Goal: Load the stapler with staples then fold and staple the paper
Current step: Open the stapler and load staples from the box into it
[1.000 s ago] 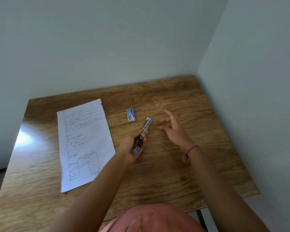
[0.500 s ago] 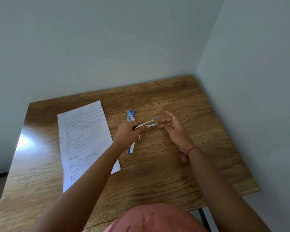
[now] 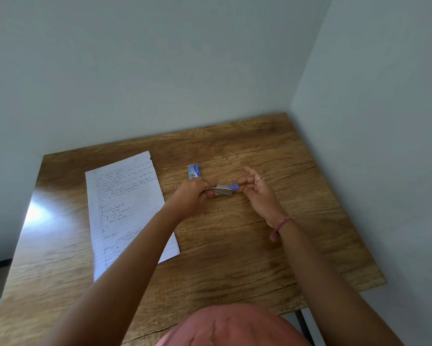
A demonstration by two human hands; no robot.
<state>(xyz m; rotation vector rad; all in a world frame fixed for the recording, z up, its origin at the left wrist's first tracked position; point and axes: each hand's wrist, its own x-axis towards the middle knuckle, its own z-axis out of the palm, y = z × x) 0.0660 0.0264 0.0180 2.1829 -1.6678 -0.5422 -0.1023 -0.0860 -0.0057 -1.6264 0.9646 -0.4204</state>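
Your left hand [image 3: 190,196] grips the small silver metal stapler with blue tip [image 3: 224,190] above the wooden table [image 3: 247,245], lying level. Your right hand [image 3: 258,193] pinches its blue end, seemingly. Handwritten lined paper sheet [image 3: 125,206] lies flat left; small blue staple box [image 3: 194,171] just behind.

So the stapler [image 3: 224,190] sits between both hands, over the table [image 3: 297,245]: left hand [image 3: 191,198] on its left end, right hand [image 3: 258,193] at its right end. The staple box [image 3: 194,171] lies on the table just beyond the left hand. The paper [image 3: 125,203] lies flat left of the left hand, running under that forearm.
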